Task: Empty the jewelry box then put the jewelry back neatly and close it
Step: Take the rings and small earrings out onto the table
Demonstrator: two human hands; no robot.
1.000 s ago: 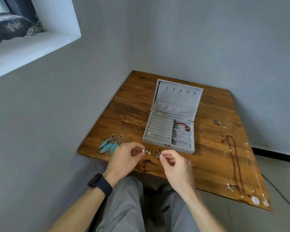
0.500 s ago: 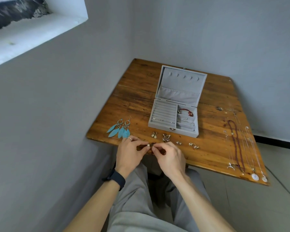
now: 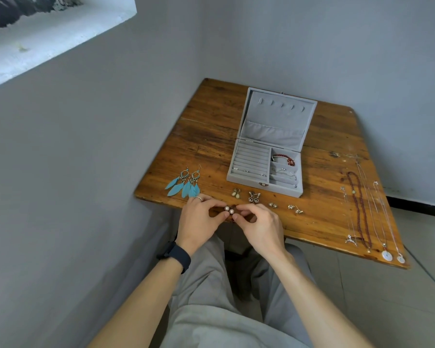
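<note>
A grey velvet jewelry box (image 3: 246, 180) stands open on the wooden table (image 3: 211, 116). A red bead bracelet (image 3: 284, 159) and some small silver pieces lie in its compartments. At the table's near edge my left hand (image 3: 199, 217) and my right hand (image 3: 259, 224) each pinch one of two small pearl earrings (image 3: 229, 210), fingertips almost touching. Blue feather earrings (image 3: 185, 185) lie to the left. Several small earring pairs (image 3: 254, 197) sit in a row in front of the box. Necklaces (image 3: 359, 207) lie stretched out at the right.
Grey walls close in on the table's left and far sides. A white window ledge (image 3: 48, 38) is at the upper left. My knees in grey trousers are under the table's near edge. A black watch (image 3: 173, 256) is on my left wrist.
Both hands have drawn back from the spot in front of the box to the table's near edge, leaving earring pairs lying there. They came together on the pearl earrings. The camera tilted down.
</note>
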